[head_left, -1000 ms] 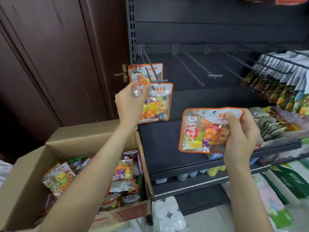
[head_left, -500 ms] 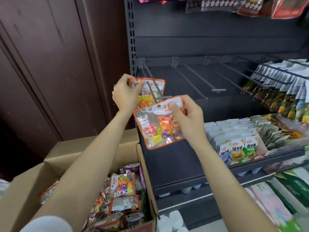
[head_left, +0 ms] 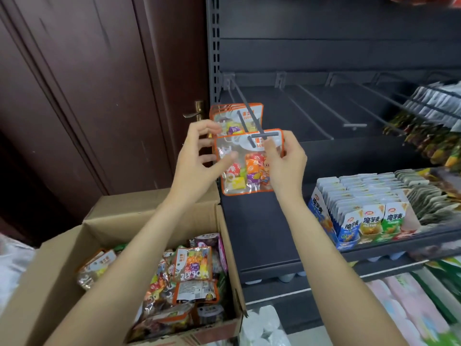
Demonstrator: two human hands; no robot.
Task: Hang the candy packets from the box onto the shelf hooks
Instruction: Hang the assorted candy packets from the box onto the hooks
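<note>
An orange-edged clear candy packet [head_left: 245,168] is at the tip of the leftmost shelf hook [head_left: 252,118], its top right corner pinched by my right hand [head_left: 284,161]. My left hand [head_left: 199,156] is at the packet's left edge, thumb against its front and fingers spread. Further back on the same hook hang other candy packets [head_left: 234,118]. The cardboard box [head_left: 57,270] at lower left holds several more candy packets [head_left: 192,265].
Bare hooks [head_left: 354,121] run to the right, then hooks full of hanging snack bags [head_left: 429,121]. Below sits a dark shelf [head_left: 259,233] with upright snack packs [head_left: 369,216] at right. A dark wooden door [head_left: 99,96] with a brass handle stands left of the shelving.
My right hand has carried its packet left and up to the hook tip. My left hand has let go of the packet further back and moved to the new packet's left edge.
</note>
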